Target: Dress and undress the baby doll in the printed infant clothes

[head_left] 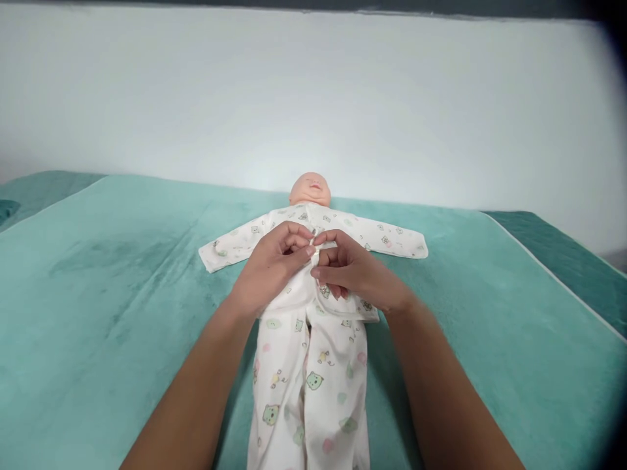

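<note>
A baby doll (pixel 310 189) lies on its back, head away from me, dressed in a white printed shirt (pixel 392 240) and matching trousers (pixel 337 391). The shirt's sleeves stretch out to both sides. Over the chest, my left hand (pixel 284 258) pinches one edge of the shirt's front opening between thumb and fingers. My right hand (pixel 350 267) faces it, fingers curled and closed on the other edge of the opening. The fingertips of both hands nearly meet at the middle of the shirt. Whether a button or snap sits between them is too small to tell.
A teal blanket (pixel 122 281) spreads under the doll, with creases and a darker patch on the left. Darker green quilted bedding (pixel 558 261) shows beyond its right edge. A white wall (pixel 313 98) rises right behind the doll's head.
</note>
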`<action>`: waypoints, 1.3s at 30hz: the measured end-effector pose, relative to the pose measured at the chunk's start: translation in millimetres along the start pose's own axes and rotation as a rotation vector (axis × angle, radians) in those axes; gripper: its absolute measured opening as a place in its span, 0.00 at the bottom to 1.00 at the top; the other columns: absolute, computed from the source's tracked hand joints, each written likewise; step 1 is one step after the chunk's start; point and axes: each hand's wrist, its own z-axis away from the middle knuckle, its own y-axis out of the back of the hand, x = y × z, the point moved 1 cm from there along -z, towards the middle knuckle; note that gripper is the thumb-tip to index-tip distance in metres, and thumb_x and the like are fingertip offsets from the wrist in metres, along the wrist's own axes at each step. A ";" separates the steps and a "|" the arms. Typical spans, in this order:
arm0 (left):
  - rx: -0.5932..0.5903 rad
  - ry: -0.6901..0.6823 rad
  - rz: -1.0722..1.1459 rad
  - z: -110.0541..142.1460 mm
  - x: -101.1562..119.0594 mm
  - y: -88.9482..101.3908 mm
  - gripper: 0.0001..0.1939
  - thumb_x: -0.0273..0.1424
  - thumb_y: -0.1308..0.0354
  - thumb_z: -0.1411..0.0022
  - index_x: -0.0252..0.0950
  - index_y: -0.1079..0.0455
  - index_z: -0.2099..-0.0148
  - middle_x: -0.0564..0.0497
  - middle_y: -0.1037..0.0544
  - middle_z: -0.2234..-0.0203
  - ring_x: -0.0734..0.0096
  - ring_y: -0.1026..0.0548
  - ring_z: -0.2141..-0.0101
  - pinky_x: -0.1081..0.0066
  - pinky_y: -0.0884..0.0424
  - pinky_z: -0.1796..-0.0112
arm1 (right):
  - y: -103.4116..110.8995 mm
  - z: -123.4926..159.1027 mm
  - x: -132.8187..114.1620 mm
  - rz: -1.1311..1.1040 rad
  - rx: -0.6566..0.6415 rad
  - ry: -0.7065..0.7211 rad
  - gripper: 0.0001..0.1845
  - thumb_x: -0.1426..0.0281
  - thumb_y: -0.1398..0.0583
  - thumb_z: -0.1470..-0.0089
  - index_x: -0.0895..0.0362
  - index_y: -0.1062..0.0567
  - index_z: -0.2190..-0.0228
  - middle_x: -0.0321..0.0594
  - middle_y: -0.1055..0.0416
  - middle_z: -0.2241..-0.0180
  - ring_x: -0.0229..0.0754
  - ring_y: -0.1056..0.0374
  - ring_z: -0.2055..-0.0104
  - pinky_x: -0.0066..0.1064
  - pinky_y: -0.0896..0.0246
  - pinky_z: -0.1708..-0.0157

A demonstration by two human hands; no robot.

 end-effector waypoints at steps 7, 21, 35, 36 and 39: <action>-0.100 0.008 -0.085 0.1 6.2 7.3 0.09 0.35 0.41 0.36 0.40 0.28 0.55 0.51 0.25 0.66 0.69 0.27 0.64 0.69 0.32 0.62 | 1.8 1.6 0.3 -0.012 -0.026 -0.007 0.20 0.68 0.35 0.45 0.49 0.36 0.53 0.24 0.35 0.75 0.31 0.39 0.79 0.23 0.45 0.80; -0.186 0.026 -0.251 -1.3 11.2 15.4 0.05 0.30 0.41 0.39 0.39 0.31 0.59 0.56 0.26 0.71 0.72 0.27 0.66 0.71 0.34 0.63 | 3.8 -3.1 3.6 -0.122 0.112 0.071 0.11 0.63 0.38 0.42 0.54 0.29 0.59 0.29 0.29 0.78 0.31 0.39 0.83 0.24 0.51 0.85; -0.054 -0.044 -0.294 -2.8 3.7 19.3 0.13 0.40 0.41 0.36 0.40 0.23 0.54 0.51 0.24 0.67 0.70 0.29 0.67 0.70 0.35 0.67 | 2.7 -3.5 1.2 -0.075 0.143 0.077 0.09 0.64 0.39 0.42 0.54 0.30 0.60 0.31 0.26 0.75 0.29 0.44 0.86 0.24 0.54 0.86; -0.037 -0.053 -0.289 -3.1 2.8 18.8 0.13 0.41 0.41 0.36 0.40 0.23 0.54 0.51 0.23 0.66 0.69 0.28 0.66 0.70 0.35 0.66 | 2.7 -3.6 1.3 -0.071 0.146 0.076 0.10 0.64 0.39 0.42 0.54 0.30 0.60 0.31 0.25 0.75 0.29 0.44 0.86 0.24 0.54 0.85; -0.022 -0.050 -0.263 -3.4 1.4 17.1 0.13 0.41 0.39 0.37 0.41 0.23 0.55 0.51 0.22 0.65 0.68 0.27 0.64 0.69 0.33 0.63 | 3.0 -3.7 1.9 -0.059 0.154 0.068 0.10 0.64 0.39 0.42 0.54 0.29 0.59 0.32 0.24 0.75 0.28 0.45 0.86 0.24 0.53 0.85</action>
